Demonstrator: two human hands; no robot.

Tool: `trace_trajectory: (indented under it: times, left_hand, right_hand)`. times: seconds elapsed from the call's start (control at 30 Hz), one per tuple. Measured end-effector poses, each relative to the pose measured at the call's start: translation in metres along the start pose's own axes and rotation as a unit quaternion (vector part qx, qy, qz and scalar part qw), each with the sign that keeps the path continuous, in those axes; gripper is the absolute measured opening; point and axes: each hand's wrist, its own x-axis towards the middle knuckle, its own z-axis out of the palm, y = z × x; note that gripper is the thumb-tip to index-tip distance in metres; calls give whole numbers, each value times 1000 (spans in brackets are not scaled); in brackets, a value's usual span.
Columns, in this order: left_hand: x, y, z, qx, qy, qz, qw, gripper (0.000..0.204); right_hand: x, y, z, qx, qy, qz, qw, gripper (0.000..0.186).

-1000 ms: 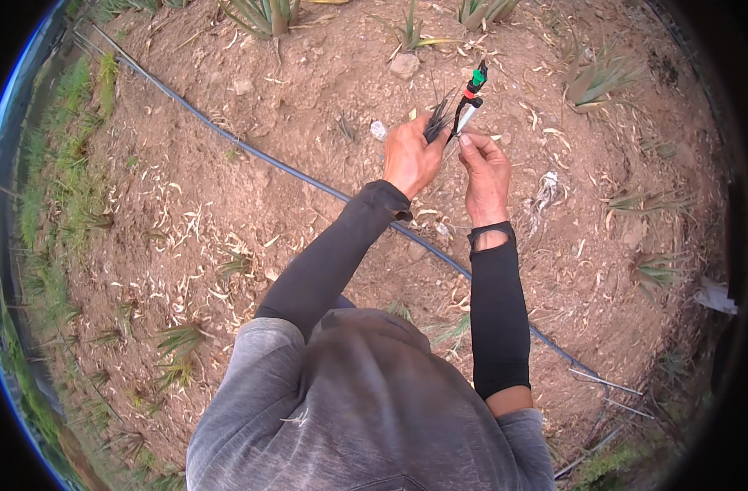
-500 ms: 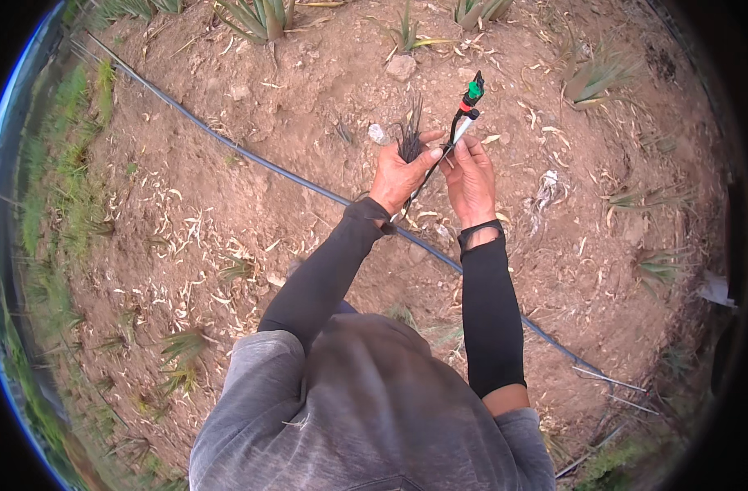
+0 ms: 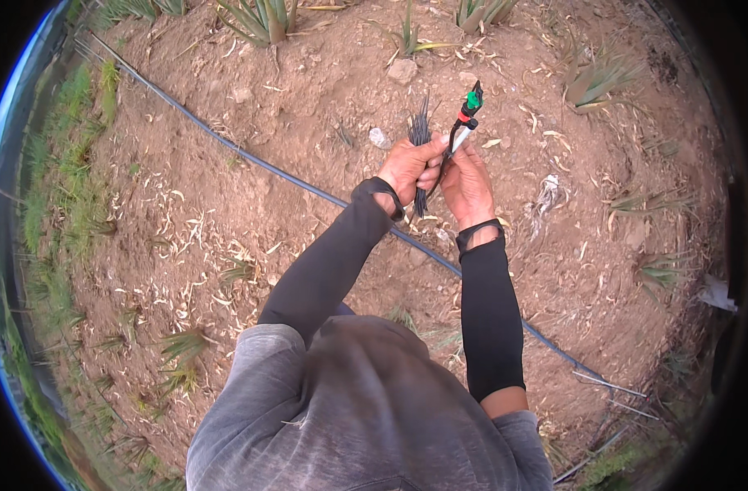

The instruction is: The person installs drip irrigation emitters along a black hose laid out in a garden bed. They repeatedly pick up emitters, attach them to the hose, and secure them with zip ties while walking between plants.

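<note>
In my left hand (image 3: 405, 169) is a bundle of thin black cable ties (image 3: 420, 129), its ends sticking out above and below my closed fingers. Beside it, my right hand (image 3: 469, 192) grips a micro-sprinkler (image 3: 471, 105) by its lower part. The sprinkler has a black top, a green piece and a red ring, with a white tube (image 3: 460, 139) and a thin black hose just below. My left thumb reaches across to the black hose, and the two hands nearly touch. My fingers partly hide where the hose and tube meet.
A long dark irrigation pipe (image 3: 296, 182) runs diagonally across the brown soil, passing beneath my arms. Aloe-like plants (image 3: 267, 20) grow along the far side and at right (image 3: 595, 86). Dry leaves litter the ground. White scrap (image 3: 547, 190) lies right of my right hand, and thin sticks (image 3: 611, 382) lie lower right.
The cable tie bundle has turned more upright, and my left hand has closed round its middle and shifted slightly right. The sprinkler has dropped a little, staying in my right hand.
</note>
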Motion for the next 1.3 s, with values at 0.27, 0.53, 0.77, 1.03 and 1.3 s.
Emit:
trace_trajectory:
  times: [0.27, 0.53, 0.77, 1.03, 1.3]
  left_hand:
    - [-8, -10, 4, 49, 134, 61, 988, 26]
    - [-59, -49, -119, 47, 263, 14, 964, 30]
    - [-157, -109, -223, 3, 415, -36, 909, 27]
    - [-213, -113, -272, -39, 436, -20, 899, 29]
    - [-212, -120, -271, -34, 436, -30, 899, 28]
  right_hand:
    - [2, 30, -29, -110, 154, -97, 977, 9]
    - [-16, -42, 36, -335, 51, -286, 897, 37]
    - [-17, -58, 63, -417, 63, -332, 844, 36]
    - [-9, -65, 76, -451, 88, -343, 819, 28]
    - [-7, -59, 69, -480, 100, -303, 817, 23]
